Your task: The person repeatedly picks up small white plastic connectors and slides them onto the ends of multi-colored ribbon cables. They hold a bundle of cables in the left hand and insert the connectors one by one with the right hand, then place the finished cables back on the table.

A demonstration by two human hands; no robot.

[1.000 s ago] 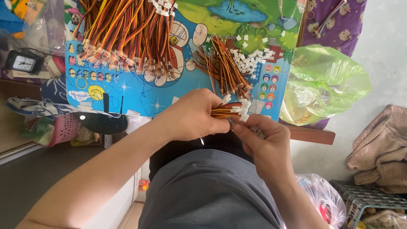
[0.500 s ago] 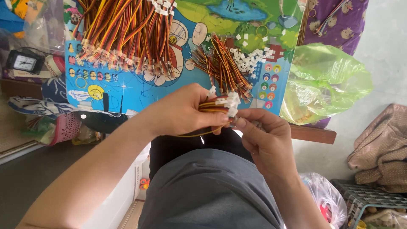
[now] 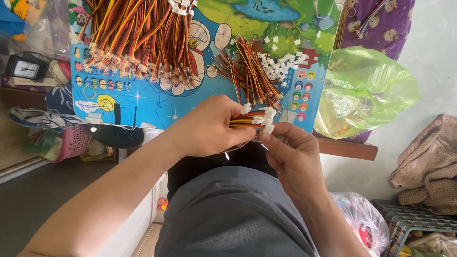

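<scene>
My left hand (image 3: 209,127) is closed around a small bundle of red, orange and brown wires (image 3: 247,120) with white plastic connectors at their ends. My right hand (image 3: 291,151) pinches one white connector (image 3: 269,128) at the end of that bundle with thumb and forefinger. Both hands hover over my lap, just in front of a colourful cartoon board (image 3: 143,102). On the board lie a big heap of finished wires (image 3: 138,38), a smaller fan of wires (image 3: 247,71) and loose white connectors (image 3: 281,64).
A green plastic bag (image 3: 366,93) sits at the board's right edge. A small black clock (image 3: 26,69) stands at the far left. A brown cloth (image 3: 428,162), a grey crate (image 3: 412,223) and a clear bag (image 3: 364,223) lie on the floor to the right.
Both hands stay together in front of the board's near edge. The bundle's connector ends now show more clearly between my fingers, and my right fingers have closed on one connector.
</scene>
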